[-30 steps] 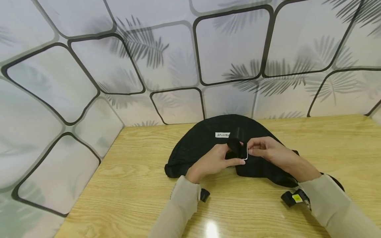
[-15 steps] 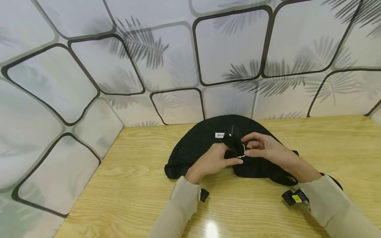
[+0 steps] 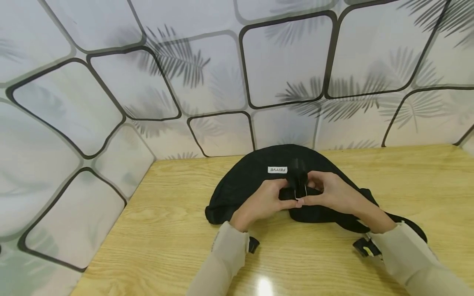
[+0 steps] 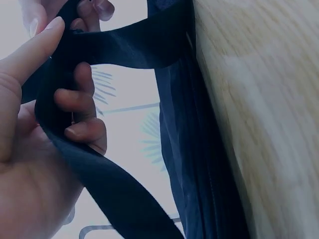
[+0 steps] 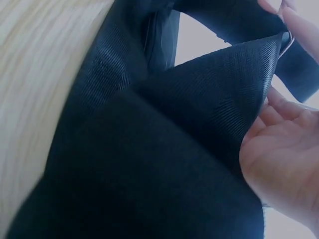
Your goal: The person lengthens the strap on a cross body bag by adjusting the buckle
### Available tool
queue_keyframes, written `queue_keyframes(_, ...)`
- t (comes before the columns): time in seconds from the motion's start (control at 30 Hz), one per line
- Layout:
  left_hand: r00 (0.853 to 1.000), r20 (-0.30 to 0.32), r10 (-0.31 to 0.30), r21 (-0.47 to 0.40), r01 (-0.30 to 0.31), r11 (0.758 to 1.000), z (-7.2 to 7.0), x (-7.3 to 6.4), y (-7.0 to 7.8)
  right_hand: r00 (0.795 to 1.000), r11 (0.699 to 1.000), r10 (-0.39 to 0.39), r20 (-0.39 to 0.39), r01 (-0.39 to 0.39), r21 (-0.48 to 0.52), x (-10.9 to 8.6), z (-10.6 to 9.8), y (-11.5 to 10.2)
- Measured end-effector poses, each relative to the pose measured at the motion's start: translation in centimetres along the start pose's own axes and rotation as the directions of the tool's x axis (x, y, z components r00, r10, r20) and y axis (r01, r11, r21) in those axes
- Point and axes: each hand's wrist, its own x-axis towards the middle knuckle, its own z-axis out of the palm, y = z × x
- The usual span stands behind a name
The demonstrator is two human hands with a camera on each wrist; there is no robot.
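A black half-moon bag (image 3: 248, 176) with a white label (image 3: 277, 169) lies on the wooden table. Above its front edge, my left hand (image 3: 259, 202) pinches the black webbing strap (image 4: 117, 184) near a thin silver metal buckle (image 5: 287, 44). In the left wrist view the strap runs across the palm, fingers curled round it. My right hand (image 3: 335, 192) meets the left at the buckle, its thumb and fingers pinching the strap there. A strap loop stands up over both hands. Fingers hide part of the buckle.
A patterned wall covering (image 3: 207, 74) rises behind the table (image 3: 166, 230) and along its left. Part of the strap (image 3: 405, 222) trails past my right wrist. Small black wrist-worn pieces hang below both sleeves, one (image 3: 366, 246) with a yellow mark.
My right hand lowered from the buckle's side, and its thumb now meets the left thumb at the buckle's lower edge. The strap loop straightened upward, and the label shows fully again.
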Motion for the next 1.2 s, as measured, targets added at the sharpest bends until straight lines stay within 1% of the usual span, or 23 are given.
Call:
queue_keyframes(0.07, 1.0, -0.001, 0.008, 0.03, -0.008, 1.0, -0.1, -0.1, 0.0, 1.0, 1.0, -0.002, -0.004, 0.002, -0.011, -0.1, -0.1, 0.0)
queue_keyframes(0.17, 1.0, 0.0, 0.015, 0.051, -0.014, 0.999, -0.3, -0.2, -0.1, 1.0, 1.0, -0.002, -0.006, 0.002, -0.022, -0.2, -0.2, 0.0)
queue_keyframes(0.33, 1.0, 0.0, 0.012, 0.032, -0.012, 0.999, -0.7, -0.4, 0.0, 1.0, 0.998, -0.006, -0.03, 0.004, -0.06, -0.3, -0.4, 0.1)
queue_keyframes(0.4, 1.0, 0.003, 0.022, 0.034, -0.022, 0.999, -0.8, -0.5, 0.0, 0.999, 0.998, -0.006, -0.038, 0.004, -0.068, -0.4, -0.6, 0.2)
queue_keyframes(0.53, 0.999, 0.013, 0.03, 0.05, -0.031, 0.998, -1.0, -0.7, -0.2, 1.0, 0.999, -0.006, -0.028, 0.004, -0.051, -0.7, -1.0, 0.5)
queue_keyframes(0.63, 1.0, 0.012, 0.014, 0.063, -0.015, 0.998, -1.1, -0.9, -0.3, 1.0, 0.999, -0.003, -0.02, 0.002, -0.035, -0.9, -1.4, 0.9)
queue_keyframes(0.77, 1.0, 0.018, -0.005, 0.063, 0.004, 0.998, -1.2, -1.0, -0.4, 1.0, 0.999, 0.009, -0.018, -0.01, -0.042, -1.3, -1.9, 1.4)
queue_keyframes(0.87, 1.0, 0.024, -0.01, 0.059, 0.009, 0.998, -1.3, -1.2, -0.5, 1.0, 0.999, 0.001, -0.015, -0.002, -0.053, -1.6, -2.2, 1.7)
queue_keyframes(1.03, 1.0, 0.015, -0.023, 0.049, 0.023, 0.999, -1.6, -1.7, -1.0, 1.0, 0.998, -0.011, -0.022, 0.01, -0.056, -2.1, -2.7, 2.2)
queue_keyframes(1.2, 0.999, 0.02, -0.027, 0.039, 0.026, 0.999, -1.9, -2.2, -1.3, 1.0, 0.997, 0.016, -0.018, -0.018, -0.075, -2.4, -3.2, 2.6)
